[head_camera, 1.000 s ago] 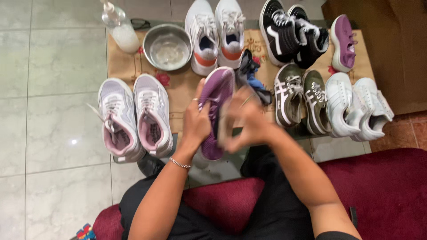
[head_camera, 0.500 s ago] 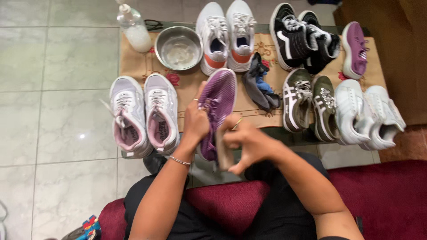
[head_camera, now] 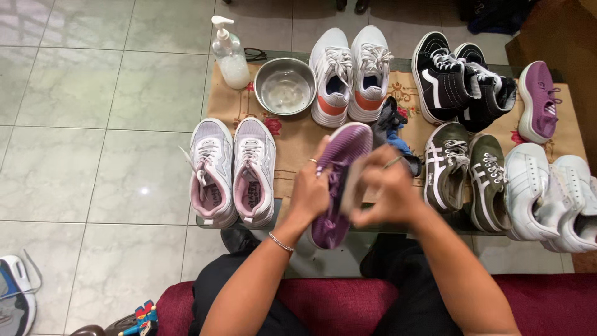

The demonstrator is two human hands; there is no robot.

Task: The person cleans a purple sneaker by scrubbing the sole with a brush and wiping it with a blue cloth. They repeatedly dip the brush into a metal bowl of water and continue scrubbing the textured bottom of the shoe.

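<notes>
**Purple shoe in hand, being worked at mid-frame**

You are holding a purple shoe (head_camera: 339, 180) up at the centre of the frame, toe pointing to the top edge, above the low glass table (head_camera: 298, 214). Your left hand (head_camera: 311, 193) is wrapping its fingers around the shoe's left side, closed firmly on it. Your right hand (head_camera: 379, 193) is sitting against the shoe's right side, fingers curled in; it is blurred, and something pale is showing between hand and shoe, possibly a brush or cloth, but you cannot tell what it is or how tightly it is gripped.

Around it, on the patterned mat (head_camera: 298, 137):
- a steel bowl (head_camera: 284, 85) and a pump bottle (head_camera: 229, 53) are standing at upper left of centre;
- a dark blue rag (head_camera: 395, 134) is lying just right of the shoe's toe;
- the matching purple shoe (head_camera: 540, 99) is lying at the upper right, well apart;
- a pink-and-white pair (head_camera: 230, 171) is sitting left of your hands, a white pair with orange heels (head_camera: 351, 71) at top centre, a black pair (head_camera: 463, 78) to its right, an olive pair (head_camera: 469, 174) and a white pair (head_camera: 547, 193) at right.

Progress, as a judgement: you seem to be mid-way through cleaning this one shoe. Its mate and the other pairs are resting untouched; whether any are done already cannot be told.
</notes>
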